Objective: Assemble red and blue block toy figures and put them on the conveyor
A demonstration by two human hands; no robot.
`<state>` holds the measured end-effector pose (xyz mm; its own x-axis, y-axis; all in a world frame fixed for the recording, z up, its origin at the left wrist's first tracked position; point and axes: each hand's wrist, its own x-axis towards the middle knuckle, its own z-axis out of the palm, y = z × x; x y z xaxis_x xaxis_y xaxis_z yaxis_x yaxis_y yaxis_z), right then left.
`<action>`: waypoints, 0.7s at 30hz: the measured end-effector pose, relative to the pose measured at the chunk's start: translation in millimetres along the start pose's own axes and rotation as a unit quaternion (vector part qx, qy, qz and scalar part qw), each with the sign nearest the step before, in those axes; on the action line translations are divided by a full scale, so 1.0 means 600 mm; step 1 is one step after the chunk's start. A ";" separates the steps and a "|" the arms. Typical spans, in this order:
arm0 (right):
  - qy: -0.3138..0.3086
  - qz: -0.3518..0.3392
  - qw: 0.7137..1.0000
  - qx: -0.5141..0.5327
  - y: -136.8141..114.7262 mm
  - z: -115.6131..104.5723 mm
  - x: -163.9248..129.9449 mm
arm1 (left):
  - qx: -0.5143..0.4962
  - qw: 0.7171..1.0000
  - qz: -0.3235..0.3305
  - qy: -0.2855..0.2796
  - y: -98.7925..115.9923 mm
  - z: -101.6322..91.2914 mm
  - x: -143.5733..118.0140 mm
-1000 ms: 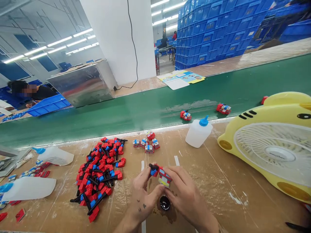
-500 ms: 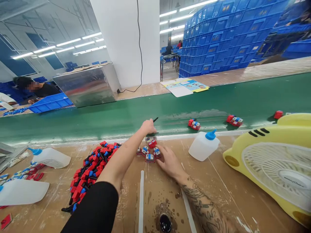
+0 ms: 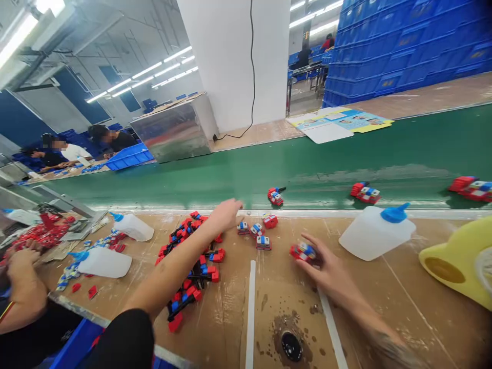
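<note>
My right hand [image 3: 325,264] is closed around a small red, white and blue plastic toy part [image 3: 303,251], held low over the brown tabletop [image 3: 284,287]. My left hand [image 3: 226,214] is by the table's far edge, just above a heap of red, black and blue plastic parts [image 3: 188,279]. Its fingers look apart with nothing between them, though the palm side is hidden. Between my hands sit several similar white, blue and red toy parts [image 3: 263,242]. Beyond them, one toy part with a black rod [image 3: 275,196] lies on the green conveyor belt [image 3: 215,179].
More toy parts [image 3: 365,192] lie on the belt to the right. A white bottle with blue cap [image 3: 359,233] and a yellow fan [image 3: 446,256] stand at right. Two bottles lie at left [image 3: 107,262], near a co-worker's arm [image 3: 26,287]. A dark round hole [image 3: 291,346] is in front.
My view has swung left. My left hand has let go of the black-rod part on the belt and drawn back towards the heap. My right hand has taken a toy part out of the cluster.
</note>
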<state>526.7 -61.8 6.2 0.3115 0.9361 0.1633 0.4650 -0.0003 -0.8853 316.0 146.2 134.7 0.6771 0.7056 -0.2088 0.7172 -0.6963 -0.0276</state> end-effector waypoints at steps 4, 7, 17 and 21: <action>0.037 0.114 0.984 0.134 0.010 -0.053 -0.093 | 0.041 0.997 -0.004 -0.066 -0.038 0.065 -0.208; 0.055 0.142 0.975 0.161 0.001 -0.052 -0.131 | 0.044 0.995 0.027 -0.089 -0.039 0.118 -0.265; 0.012 0.094 0.954 0.284 -0.062 0.022 -0.183 | 0.010 0.969 0.241 -0.059 0.026 0.148 -0.287; 0.026 0.105 0.943 0.315 -0.069 0.026 -0.205 | -0.090 0.954 0.283 -0.022 0.027 0.160 -0.322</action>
<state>456.1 -171.7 15.7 0.3892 0.9204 -0.0368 -0.1898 0.0410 -0.9810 180.8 -14.1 81.0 0.9600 0.2133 -0.1815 0.2573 -0.9278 0.2702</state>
